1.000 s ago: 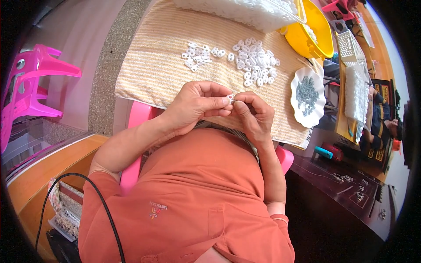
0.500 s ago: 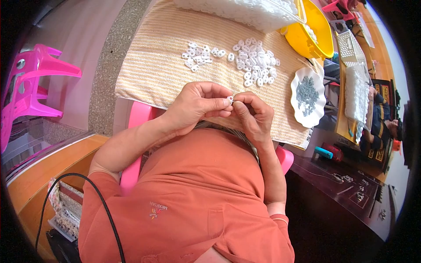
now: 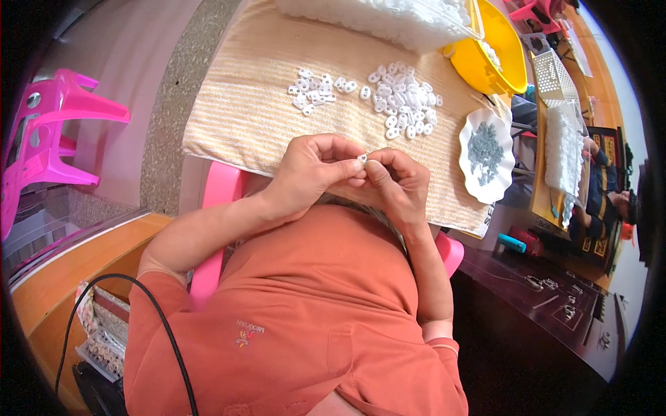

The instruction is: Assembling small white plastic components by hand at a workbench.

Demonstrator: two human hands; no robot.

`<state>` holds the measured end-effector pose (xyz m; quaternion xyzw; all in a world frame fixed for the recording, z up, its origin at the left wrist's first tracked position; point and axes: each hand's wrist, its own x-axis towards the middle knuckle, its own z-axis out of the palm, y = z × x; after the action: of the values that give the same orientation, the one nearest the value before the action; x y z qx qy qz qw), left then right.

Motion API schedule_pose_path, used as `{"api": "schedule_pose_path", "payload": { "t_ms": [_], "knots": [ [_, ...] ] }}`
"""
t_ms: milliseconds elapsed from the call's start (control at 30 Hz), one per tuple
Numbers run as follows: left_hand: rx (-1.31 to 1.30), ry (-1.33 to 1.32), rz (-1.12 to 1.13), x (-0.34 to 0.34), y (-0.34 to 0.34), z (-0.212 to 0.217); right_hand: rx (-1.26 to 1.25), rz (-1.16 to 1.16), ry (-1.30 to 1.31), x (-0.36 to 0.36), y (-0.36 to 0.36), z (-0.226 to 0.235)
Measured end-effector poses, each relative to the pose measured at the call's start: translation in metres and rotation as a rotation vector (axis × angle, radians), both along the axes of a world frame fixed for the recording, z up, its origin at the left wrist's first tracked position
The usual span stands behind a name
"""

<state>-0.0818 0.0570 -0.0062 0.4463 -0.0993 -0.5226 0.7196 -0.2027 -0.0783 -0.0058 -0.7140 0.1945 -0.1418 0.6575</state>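
Just beyond my belly, over the near edge of the towel-covered table, both hands meet at a small white plastic piece (image 3: 362,159) with a hole showing. My left hand (image 3: 312,170) pinches it between thumb and forefinger. Against the piece's right edge, the thumb and forefinger of my right hand (image 3: 399,182) are pressed together; any small part between them is hidden. Farther out lie a loose heap of white two-hole oval pieces (image 3: 404,97) and, left of it, a smaller group of white pieces (image 3: 312,90). A scalloped white dish (image 3: 468,170) to the right holds many small grey bits (image 3: 485,149).
A clear bin (image 3: 444,35) full of white pieces stands at the far edge, beside a yellow basin (image 3: 510,66). Pink stools (image 3: 69,114) are at the left. A black cable (image 3: 156,305) runs at lower left. Another person (image 3: 603,201) sits at the far right.
My hands stay together at the white piece, which has tilted and shifted slightly toward me. My right fingertips have closed in nearer to its edge.
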Motion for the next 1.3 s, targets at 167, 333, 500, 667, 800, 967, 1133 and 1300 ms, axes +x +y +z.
{"api": "schedule_pose_path", "payload": {
  "t_ms": [167,333,500,667,800,967,1133,1300],
  "knots": [
    [-0.017,-0.004,0.017,-0.001,0.000,-0.003,0.098,-0.009,-0.007,0.001,0.001,0.000],
    [-0.032,0.049,0.028,-0.001,-0.001,-0.003,0.026,-0.039,0.027,0.001,0.002,0.008],
    [-0.035,0.073,0.029,0.001,-0.001,-0.001,-0.043,-0.056,-0.020,-0.002,-0.004,0.009],
    [0.014,0.092,-0.008,0.002,0.001,0.000,-0.559,-0.139,0.045,0.001,-0.025,0.010],
    [0.019,0.113,-0.001,0.002,0.001,-0.001,-0.818,-0.177,0.120,0.008,-0.031,0.003],
    [-0.001,0.107,-0.001,0.002,0.000,-0.003,-1.013,-0.233,0.220,0.014,-0.025,0.002],
    [0.005,0.106,-0.001,0.002,0.000,-0.003,-1.056,-0.234,0.320,0.015,-0.027,0.002],
    [-0.006,0.105,-0.005,0.002,0.001,-0.003,-0.990,-0.194,0.285,0.014,-0.024,0.009]
  ]
}}
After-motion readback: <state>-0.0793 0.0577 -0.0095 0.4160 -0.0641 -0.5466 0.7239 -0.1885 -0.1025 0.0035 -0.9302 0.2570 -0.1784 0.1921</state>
